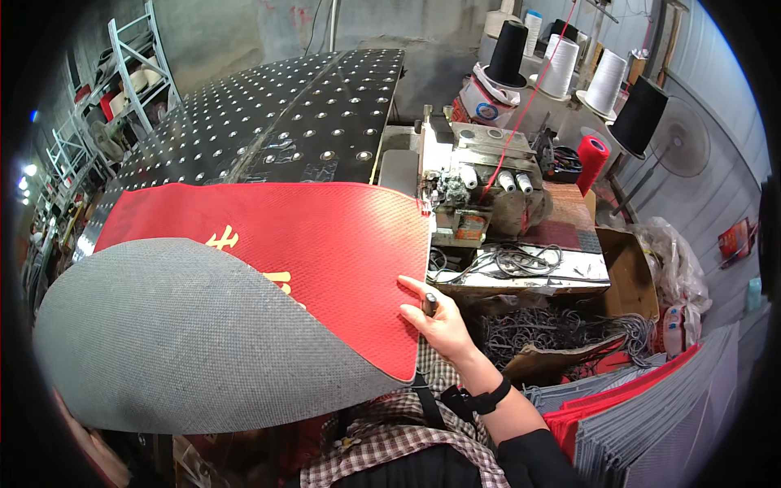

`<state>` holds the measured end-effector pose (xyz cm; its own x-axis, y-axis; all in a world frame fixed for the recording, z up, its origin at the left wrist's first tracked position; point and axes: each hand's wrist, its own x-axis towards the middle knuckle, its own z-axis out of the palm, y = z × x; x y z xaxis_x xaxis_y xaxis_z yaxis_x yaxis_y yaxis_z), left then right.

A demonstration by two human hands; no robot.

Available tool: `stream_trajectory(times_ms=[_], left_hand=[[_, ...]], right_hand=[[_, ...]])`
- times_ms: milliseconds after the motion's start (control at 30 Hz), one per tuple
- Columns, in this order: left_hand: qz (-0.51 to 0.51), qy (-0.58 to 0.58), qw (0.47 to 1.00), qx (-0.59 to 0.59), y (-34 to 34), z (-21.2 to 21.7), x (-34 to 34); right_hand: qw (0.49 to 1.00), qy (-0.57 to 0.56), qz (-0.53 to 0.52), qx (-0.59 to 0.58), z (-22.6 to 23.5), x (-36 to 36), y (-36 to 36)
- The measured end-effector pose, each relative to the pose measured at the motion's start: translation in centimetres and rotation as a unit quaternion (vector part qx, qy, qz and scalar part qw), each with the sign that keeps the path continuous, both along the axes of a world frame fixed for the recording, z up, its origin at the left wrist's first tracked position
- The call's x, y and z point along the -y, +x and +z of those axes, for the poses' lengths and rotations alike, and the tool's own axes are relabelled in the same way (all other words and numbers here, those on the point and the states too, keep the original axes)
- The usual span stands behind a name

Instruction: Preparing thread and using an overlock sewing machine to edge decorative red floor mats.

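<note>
A red floor mat [358, 236] with a raised texture and yellow characters lies before me, its far edge along the perforated table. The near left part folds over, showing the grey backing [179, 333]. My right hand [443, 325] is closed at the mat's right edge, index finger and thumb on the red face. A small black cylindrical thing [429, 304] sits between these fingers; its kind is unclear. My left hand [93, 447] is at the lower left, beneath the folded part, its fingers hidden. The mat's far right corner meets an industrial sewing machine [488, 175] threaded with red.
The black table [285, 114] with metal studs stretches away at far left. Thread cones [557, 69] stand behind the machine. To my right are a cardboard box [630, 268], a heap of grey trimmings [537, 333] and a stack of grey and red mats [651, 415]. A fan [675, 142] stands farther back.
</note>
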<state>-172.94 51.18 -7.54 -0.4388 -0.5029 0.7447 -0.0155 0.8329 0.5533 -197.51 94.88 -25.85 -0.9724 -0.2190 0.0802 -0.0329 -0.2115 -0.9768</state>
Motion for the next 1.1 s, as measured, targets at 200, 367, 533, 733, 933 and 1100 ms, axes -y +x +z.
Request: stream_trajectory(times_ms=[200,367,533,733,933,1100], left_hand=[[-0.009,0.026,1.000,0.015,1.6,-3.0,3.1],[-0.017,-0.015,0.998,0.051,2.8,-5.4,5.8],[-0.014,0.264,0.959,-0.107,0.6,-7.8,8.3],[-0.014,0.456,0.854,-0.249,-3.7,-11.7,7.9],[-0.059,0.518,0.803,-0.288,-8.6,-13.4,6.7],[-0.056,0.511,0.812,-0.278,-12.4,-14.7,6.2]], right_hand=[[0.998,0.041,-0.019,-0.040,-0.3,-0.6,0.0],[0.996,0.070,-0.030,-0.051,-1.0,-0.8,-0.8],[0.992,0.065,-0.061,-0.092,-1.4,-1.6,-4.6],[0.994,0.041,-0.084,-0.060,-1.3,-2.1,-8.9],[0.994,0.076,-0.059,-0.059,-1.1,-1.8,-5.0],[1.000,-0.005,-0.019,0.019,0.0,-3.0,-4.8]])
